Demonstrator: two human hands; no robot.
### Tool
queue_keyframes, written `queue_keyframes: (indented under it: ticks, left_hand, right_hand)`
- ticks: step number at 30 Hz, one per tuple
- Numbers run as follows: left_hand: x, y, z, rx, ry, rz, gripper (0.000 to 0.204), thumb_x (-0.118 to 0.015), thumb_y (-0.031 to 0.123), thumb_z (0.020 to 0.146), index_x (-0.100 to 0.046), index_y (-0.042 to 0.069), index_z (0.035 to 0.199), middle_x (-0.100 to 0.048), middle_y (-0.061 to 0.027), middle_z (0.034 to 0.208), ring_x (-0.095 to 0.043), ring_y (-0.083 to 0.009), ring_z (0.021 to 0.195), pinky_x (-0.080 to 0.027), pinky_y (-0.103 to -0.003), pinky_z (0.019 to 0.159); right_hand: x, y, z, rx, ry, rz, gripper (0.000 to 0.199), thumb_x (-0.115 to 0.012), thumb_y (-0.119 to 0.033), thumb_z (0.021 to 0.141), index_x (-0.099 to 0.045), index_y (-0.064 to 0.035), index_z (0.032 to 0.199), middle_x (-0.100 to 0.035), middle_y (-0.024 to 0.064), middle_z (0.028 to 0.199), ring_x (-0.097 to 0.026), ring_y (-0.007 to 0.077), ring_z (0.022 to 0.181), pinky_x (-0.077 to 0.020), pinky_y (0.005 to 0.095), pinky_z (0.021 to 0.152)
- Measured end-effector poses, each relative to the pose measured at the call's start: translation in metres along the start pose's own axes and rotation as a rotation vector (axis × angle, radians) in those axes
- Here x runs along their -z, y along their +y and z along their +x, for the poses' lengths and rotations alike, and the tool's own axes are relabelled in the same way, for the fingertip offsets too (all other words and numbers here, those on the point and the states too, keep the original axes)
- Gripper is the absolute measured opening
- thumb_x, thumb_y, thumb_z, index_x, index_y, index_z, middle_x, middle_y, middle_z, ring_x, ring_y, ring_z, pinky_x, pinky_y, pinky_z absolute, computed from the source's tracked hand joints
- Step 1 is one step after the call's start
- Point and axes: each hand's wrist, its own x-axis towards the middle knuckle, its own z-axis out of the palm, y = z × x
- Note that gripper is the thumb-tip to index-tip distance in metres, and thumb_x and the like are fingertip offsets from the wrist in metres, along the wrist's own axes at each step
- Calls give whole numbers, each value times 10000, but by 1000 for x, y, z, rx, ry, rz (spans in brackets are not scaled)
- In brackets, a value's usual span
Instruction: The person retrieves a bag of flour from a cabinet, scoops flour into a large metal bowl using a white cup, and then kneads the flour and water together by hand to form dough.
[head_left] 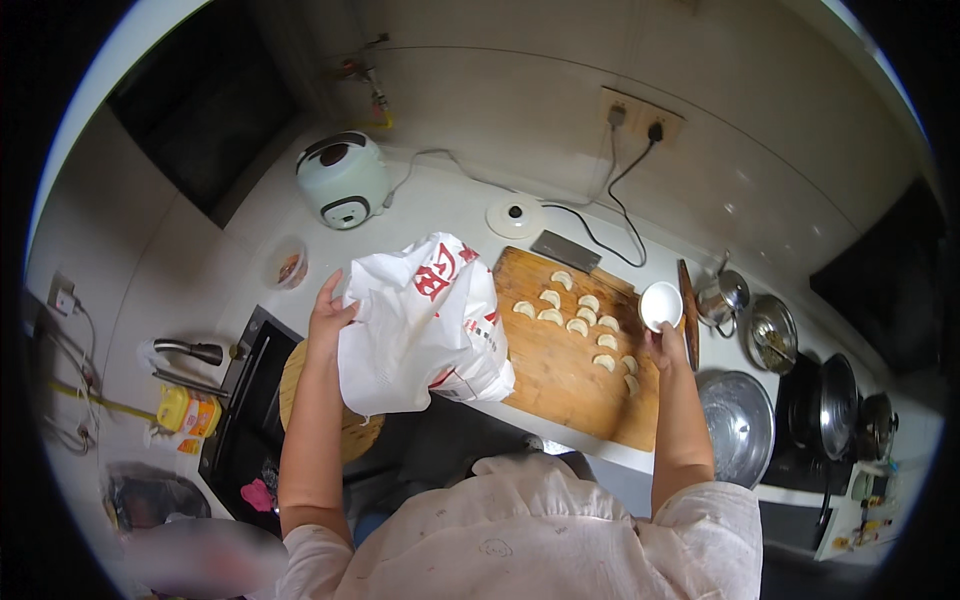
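My left hand [330, 312] grips the open mouth of a large white sack [405, 320] with red print, at its left edge. The sack stands at the counter's front, next to a wooden cutting board [540, 400]. What is inside the sack cannot be made out. My right hand [666, 346] holds a small white bowl [661, 306] above the board's right edge, its opening facing up. Several folded dumplings [577, 327] lie across the upper and right parts of the board.
A pale green rice cooker [345, 185] stands at the back left, near a clear tub [288, 263]. Behind the board are a round white power base [515, 214] and a grey box [565, 250]. A steel basin [737, 425] sits right; the black sink [235, 420] is left.
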Motion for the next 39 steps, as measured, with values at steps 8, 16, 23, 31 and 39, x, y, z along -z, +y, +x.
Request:
queue_keyframes:
  ticks: [8, 16, 23, 31, 39]
  left_hand:
    - [-79, 55, -28, -114, -20, -208, 652, -423, -146, 792, -228, 98, 1365, -553, -150, 1027, -579, -180, 929, -498, -257, 762]
    - [-120, 26, -34, -78, -90, -207, 709, -477, -116, 787, -165, 106, 1383, -530, -166, 1079, -568, -240, 977, -495, -341, 825]
    - [-123, 25, -38, -93, -69, -312, 685, -494, -93, 797, -186, 103, 1377, -520, -183, 1110, -560, -259, 995, -504, -363, 817]
    - [-95, 22, -31, -175, -142, -388, 676, -483, -107, 790, -203, 92, 1373, -535, -157, 1086, -549, -231, 997, -466, -338, 861]
    - [-84, 48, -38, -168, -62, -321, 665, -406, -124, 766, -206, 68, 1371, -530, -122, 1024, -547, -185, 966, -458, -300, 835]
  right_hand:
    - [95, -56, -109, 348, 333, 109, 332, -567, -229, 795, -463, -105, 1085, -535, 36, 724, -442, 90, 482, -358, 202, 388]
    - [203, -55, -188, 546, 823, -1496, 586, -663, -220, 712, -441, -252, 1253, -504, 179, 1108, -508, 361, 1008, -413, 429, 871]
    - [174, -68, -220, 268, 649, -1923, 602, -715, -177, 661, -481, -278, 1206, -467, 103, 1137, -546, 294, 981, -483, 401, 780]
    - [202, -56, -145, 760, 931, -1563, 428, -584, -332, 809, -492, -172, 1195, -554, 151, 903, -585, 319, 827, -483, 372, 666]
    - [-91, -84, -167, 458, -185, -563, 387, -446, -327, 897, -434, -165, 1249, -545, 7, 873, -482, 64, 600, -367, 208, 432]
